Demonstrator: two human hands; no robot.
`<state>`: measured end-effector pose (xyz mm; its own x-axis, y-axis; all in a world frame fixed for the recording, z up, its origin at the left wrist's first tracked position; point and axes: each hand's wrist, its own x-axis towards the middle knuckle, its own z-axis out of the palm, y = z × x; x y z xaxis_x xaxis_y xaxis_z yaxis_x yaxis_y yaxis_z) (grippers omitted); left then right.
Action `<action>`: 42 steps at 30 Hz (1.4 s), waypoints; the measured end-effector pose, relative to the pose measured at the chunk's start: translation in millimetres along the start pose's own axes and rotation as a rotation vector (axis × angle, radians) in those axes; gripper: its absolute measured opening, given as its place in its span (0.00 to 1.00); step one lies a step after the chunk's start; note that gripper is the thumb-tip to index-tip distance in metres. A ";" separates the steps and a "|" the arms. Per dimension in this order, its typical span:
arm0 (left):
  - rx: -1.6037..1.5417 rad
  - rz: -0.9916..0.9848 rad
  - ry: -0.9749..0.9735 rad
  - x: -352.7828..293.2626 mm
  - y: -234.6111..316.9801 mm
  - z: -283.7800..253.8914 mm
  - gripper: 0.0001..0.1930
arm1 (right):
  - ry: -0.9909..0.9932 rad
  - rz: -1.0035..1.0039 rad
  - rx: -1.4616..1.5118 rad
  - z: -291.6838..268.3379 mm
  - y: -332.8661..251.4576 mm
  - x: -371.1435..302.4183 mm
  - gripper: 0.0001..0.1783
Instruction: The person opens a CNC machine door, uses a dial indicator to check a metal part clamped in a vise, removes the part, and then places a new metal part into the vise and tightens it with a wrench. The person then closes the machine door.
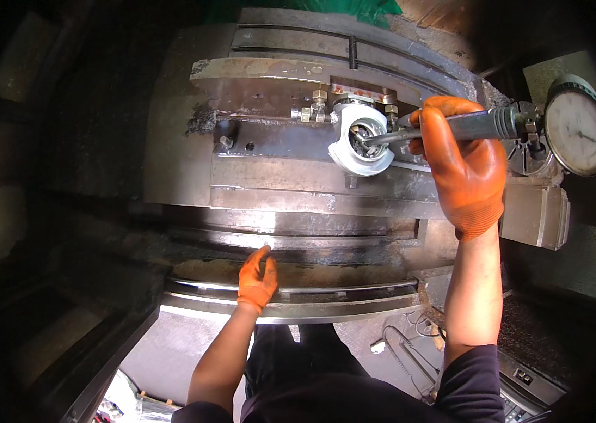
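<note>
Gripping a tool (492, 125) in the right hand (468, 166), seen from the head, with orange-gloved fingers and thumb wrapped about its dark handle, and pointing its thin tube leftward from that hand into the mouth of a chip-strewn silver ring (361, 168), with a round dial (579, 132) just to the right of the same hand. Holding the left hand (258, 278) loosely spread with bent fingers, nearer the body than the right, above or against the rail (333, 289), impossible to tell which.
</note>
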<state>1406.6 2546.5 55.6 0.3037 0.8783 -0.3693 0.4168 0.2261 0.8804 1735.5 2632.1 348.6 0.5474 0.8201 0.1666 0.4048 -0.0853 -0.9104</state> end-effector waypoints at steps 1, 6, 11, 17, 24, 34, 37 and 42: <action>-0.016 -0.012 0.002 0.0 -3.0 -1.0 0.18 | -0.002 0.007 0.023 -0.5 -0.1 -0.1 0.09; -0.080 -0.068 0.006 -0.8 -13.8 -2.7 0.18 | -0.077 0.015 -0.061 -3.0 -3.7 1.3 0.08; -0.198 -0.131 0.019 0.3 -35.0 -5.5 0.18 | -0.090 -0.089 -0.217 -2.2 -2.6 8.0 0.06; -0.223 -0.099 0.031 0.5 -37.7 4.4 0.19 | -0.055 -0.046 -0.117 -4.6 -2.4 4.5 0.06; -0.347 -0.161 0.017 0.1 -54.8 6.6 0.18 | -0.068 -0.289 -0.325 -8.3 5.9 11.0 0.08; -0.300 -0.149 0.013 -1.2 -64.3 4.3 0.20 | -0.082 -0.194 -0.208 -2.7 5.5 17.4 0.07; -0.342 -0.157 0.005 -1.1 -67.7 3.8 0.20 | -0.077 -0.164 -0.213 -1.6 1.6 17.7 0.10; -0.330 -0.131 0.017 -0.7 -68.3 5.3 0.20 | -0.099 -0.144 -0.214 -1.2 0.0 19.2 0.11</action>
<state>1382.4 2528.2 -5.9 0.2503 0.8393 -0.4826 0.1515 0.4584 0.8758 1746.9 2647.2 352.2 0.4028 0.8828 0.2415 0.6245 -0.0722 -0.7777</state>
